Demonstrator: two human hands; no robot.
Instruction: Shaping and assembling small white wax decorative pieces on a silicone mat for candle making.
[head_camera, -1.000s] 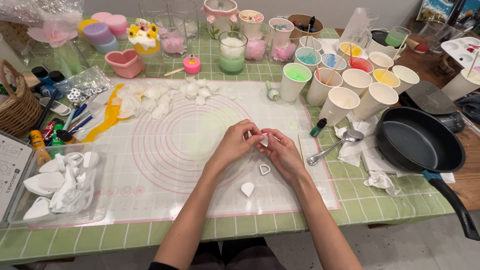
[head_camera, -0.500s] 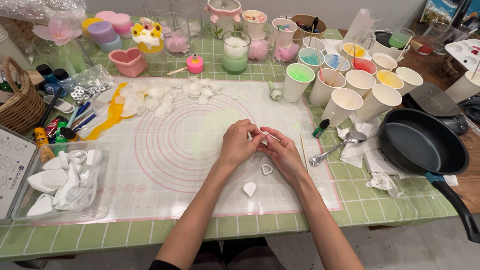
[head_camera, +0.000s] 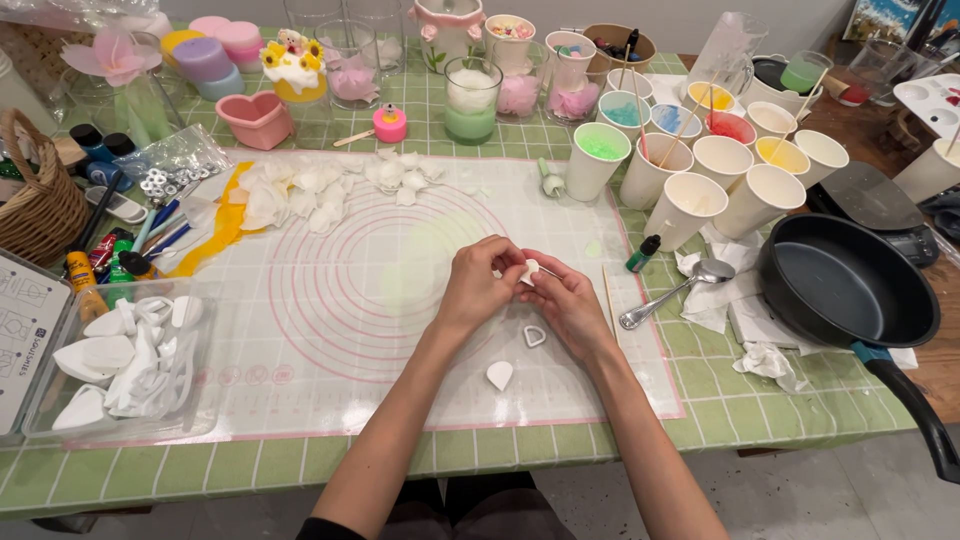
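My left hand (head_camera: 482, 287) and my right hand (head_camera: 566, 300) meet over the white silicone mat (head_camera: 330, 300) with pink rings. Between the fingertips of both hands sits a small white wax petal (head_camera: 529, 271). Just below the hands a small teardrop-shaped cutter (head_camera: 535, 336) lies on the mat, and a loose white petal piece (head_camera: 499, 375) lies nearer the front edge. More white petals (head_camera: 320, 186) are scattered along the mat's far side.
A clear tray of white petal moulds (head_camera: 120, 365) stands front left, a wicker basket (head_camera: 38, 200) far left. Paper cups of coloured wax (head_camera: 700, 170) crowd the back right. A black frying pan (head_camera: 845, 280), a spoon (head_camera: 675, 295) and crumpled tissues (head_camera: 765, 360) lie right.
Both hands stay together at the same spot on the mat, fingers shifting slightly on the small white petal. Nothing else has moved.
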